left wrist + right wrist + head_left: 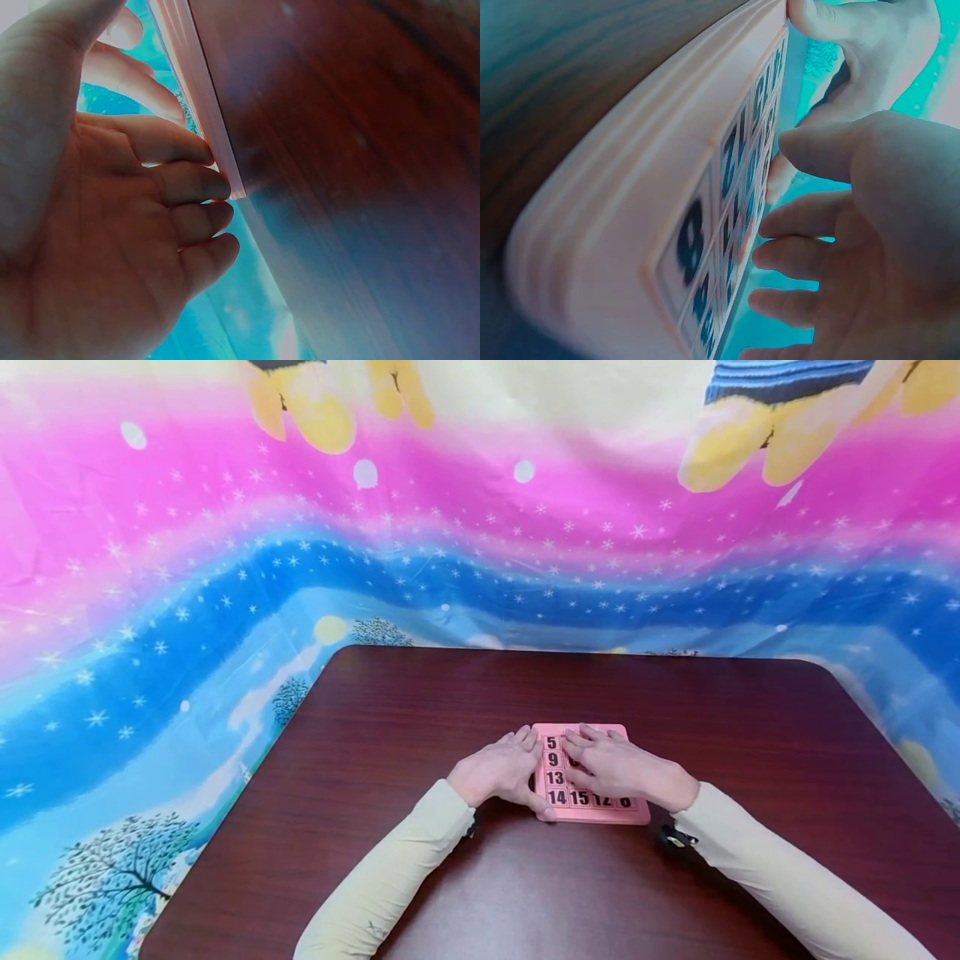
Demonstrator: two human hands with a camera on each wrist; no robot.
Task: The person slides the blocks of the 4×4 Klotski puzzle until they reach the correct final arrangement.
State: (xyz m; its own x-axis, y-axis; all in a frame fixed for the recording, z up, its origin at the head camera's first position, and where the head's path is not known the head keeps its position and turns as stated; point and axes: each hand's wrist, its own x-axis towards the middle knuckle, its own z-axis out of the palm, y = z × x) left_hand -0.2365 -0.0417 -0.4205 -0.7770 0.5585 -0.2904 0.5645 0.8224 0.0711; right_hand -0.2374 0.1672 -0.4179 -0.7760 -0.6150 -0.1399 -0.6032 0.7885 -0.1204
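A pink number slide puzzle (592,817) lies flat on the dark table, its tiles printed with black numbers such as 5, 9, 13, 14 and 15. My left hand (498,768) holds its left side, thumb at the near left corner and fingers along the edge. In the left wrist view, those fingertips touch the puzzle's side wall (212,112). Over the tiles, my right hand (626,768) is spread with fingers fairly straight, covering the middle and upper right numbers. The right wrist view shows its fingertips (791,259) at the tile face; exact contact is hard to tell.
The brown wooden table (412,710) has rounded corners. Behind and beside it hangs a colourful cloth (465,527) with snowflakes and trees. Dark wrist straps show at both cuffs, the right one (677,837) more plainly.
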